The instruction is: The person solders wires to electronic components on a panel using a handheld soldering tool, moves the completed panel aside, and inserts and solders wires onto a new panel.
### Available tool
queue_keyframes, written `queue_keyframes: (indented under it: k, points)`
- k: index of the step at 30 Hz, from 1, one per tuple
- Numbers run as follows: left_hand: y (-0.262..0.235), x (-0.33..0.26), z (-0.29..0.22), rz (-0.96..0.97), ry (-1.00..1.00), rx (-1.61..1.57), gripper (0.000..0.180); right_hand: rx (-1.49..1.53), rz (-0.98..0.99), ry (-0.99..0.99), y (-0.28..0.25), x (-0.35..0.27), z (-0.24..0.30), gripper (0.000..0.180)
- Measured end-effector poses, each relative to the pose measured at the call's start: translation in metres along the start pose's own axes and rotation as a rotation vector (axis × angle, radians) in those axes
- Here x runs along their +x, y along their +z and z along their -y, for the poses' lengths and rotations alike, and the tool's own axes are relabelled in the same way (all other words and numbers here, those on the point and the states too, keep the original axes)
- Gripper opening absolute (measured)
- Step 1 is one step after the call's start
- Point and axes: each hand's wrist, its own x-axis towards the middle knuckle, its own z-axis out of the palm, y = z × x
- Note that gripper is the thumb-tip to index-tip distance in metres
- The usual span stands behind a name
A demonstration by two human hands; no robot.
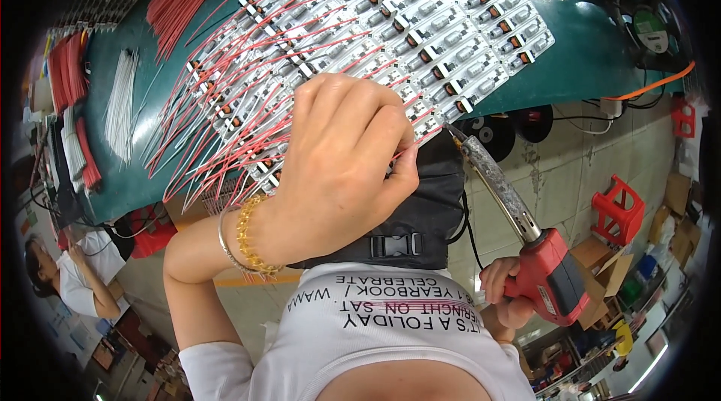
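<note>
Worktop (571, 33), green, carries a large sheet of small white circuit boards (420, 18) laid in rows, reaching its near edge; red wires (248, 93) fan from the boards toward the left end, where loose bundles of red and white wire lie. Left hand (338, 168) is curled over the boards at the near edge, thumb and forefinger closed on a thin red wire end (411, 144), pinching it against the board there. Right hand (505, 288) is wrapped fully round the red grip of a soldering gun (518, 236), whose discoloured barrel slopes up so the tip (451, 131) sits just beside the pinched wire and the thumb. Risk, as judged: the hot tip stands very near the fingertips, so a small slip could burn skin or scorch insulation; a wire shifting during contact could leave a poor joint. The wire looks thin, flexible and lightly held.
</note>
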Motion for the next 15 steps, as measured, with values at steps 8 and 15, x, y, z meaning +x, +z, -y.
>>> queue_keyframes:
  k: [8,15]
  points:
    - [0.002,0.002,0.001,-0.009,0.008,-0.007,0.023,-0.035,-0.046,-0.02,0.007,0.006,0.013,0.081]
    - [-0.003,-0.003,0.002,-0.038,-0.042,0.048,0.024,0.04,-0.007,-0.197,0.008,0.026,0.003,0.082]
